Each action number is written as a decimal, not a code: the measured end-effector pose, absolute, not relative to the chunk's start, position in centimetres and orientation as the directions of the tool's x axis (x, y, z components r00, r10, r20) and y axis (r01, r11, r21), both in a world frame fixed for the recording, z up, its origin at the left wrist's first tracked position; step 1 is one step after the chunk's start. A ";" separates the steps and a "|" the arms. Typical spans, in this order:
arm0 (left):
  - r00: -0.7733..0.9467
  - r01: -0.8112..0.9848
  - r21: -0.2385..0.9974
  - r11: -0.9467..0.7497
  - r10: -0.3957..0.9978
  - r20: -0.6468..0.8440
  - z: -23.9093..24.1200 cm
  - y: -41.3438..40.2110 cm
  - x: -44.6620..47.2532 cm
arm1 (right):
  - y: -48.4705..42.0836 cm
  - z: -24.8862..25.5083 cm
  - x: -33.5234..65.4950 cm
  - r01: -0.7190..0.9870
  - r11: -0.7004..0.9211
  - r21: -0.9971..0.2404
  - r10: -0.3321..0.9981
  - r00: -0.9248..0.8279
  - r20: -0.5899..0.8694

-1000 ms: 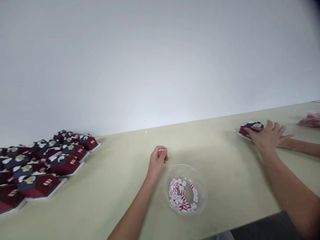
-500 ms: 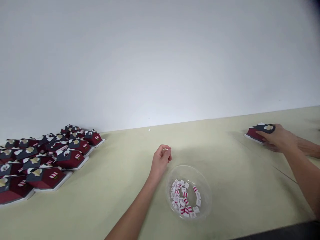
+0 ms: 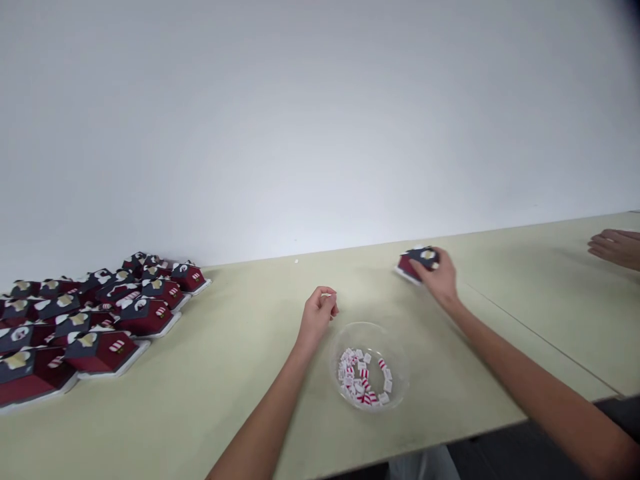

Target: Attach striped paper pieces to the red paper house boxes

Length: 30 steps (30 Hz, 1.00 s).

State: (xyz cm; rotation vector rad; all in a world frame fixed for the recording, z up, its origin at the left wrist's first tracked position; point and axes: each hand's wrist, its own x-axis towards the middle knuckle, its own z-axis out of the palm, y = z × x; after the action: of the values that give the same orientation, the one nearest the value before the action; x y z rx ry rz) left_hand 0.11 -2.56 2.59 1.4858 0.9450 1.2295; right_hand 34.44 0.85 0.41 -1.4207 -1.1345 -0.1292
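My right hand [image 3: 441, 277] grips a small model house [image 3: 411, 263] with dark red walls, a dark grey roof and a white base, on the right of the middle. Its fingers and thumb hold the house from the right side. My left hand [image 3: 319, 312] is over the table with fingers curled together; whatever they pinch, if anything, is too small to make out. Just right of that wrist stands a clear round bowl [image 3: 400, 393] holding several small white and red-striped pieces [image 3: 365, 383].
At the left is a cluster of similar model houses [image 3: 103, 350], some with striped awnings. Another person's hand [image 3: 616, 248] rests at the far right. A seam crosses the table [image 3: 225, 393]. A white wall stands behind, and a tiny white scrap [image 3: 296, 261] lies near it.
My right hand has carried the house leftward, away from the other person's hand, which has drawn back to the right. My left hand stays nearly in place, still curled.
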 end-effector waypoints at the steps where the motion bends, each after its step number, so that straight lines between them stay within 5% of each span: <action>1: 0.201 -0.003 0.969 -0.246 0.949 0.242 2.6 -2.5 0.0 | 1.0 0.3 32.0 0.673 0.282 -0.683 0.581 0.447 0.680; 6: 0.273 0.065 0.965 -0.255 0.934 0.229 2.7 -2.0 -0.5 | 1.5 0.0 23.0 0.695 0.442 -0.567 0.597 0.245 0.764; 13: 0.350 0.104 0.981 -0.164 0.929 0.118 1.9 -1.5 -0.9 | 2.5 -1.2 18.9 0.662 0.491 -0.566 0.658 0.144 0.739; 24: 0.268 -0.027 0.993 -0.119 0.956 0.122 0.8 -0.4 -0.5 | 1.2 -2.5 18.2 0.525 0.547 -0.652 0.804 -0.113 0.584; 30: 0.120 -0.071 0.994 -0.085 0.988 0.093 0.7 0.8 -1.9 | -0.1 -1.4 18.8 0.410 0.693 -0.594 0.721 -0.371 0.585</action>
State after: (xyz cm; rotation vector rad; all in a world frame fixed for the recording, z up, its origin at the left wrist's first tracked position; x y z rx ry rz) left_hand -1.86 0.84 0.72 1.2810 1.0263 1.2125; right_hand 18.76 -0.10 -1.35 -0.8688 -2.0100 0.4412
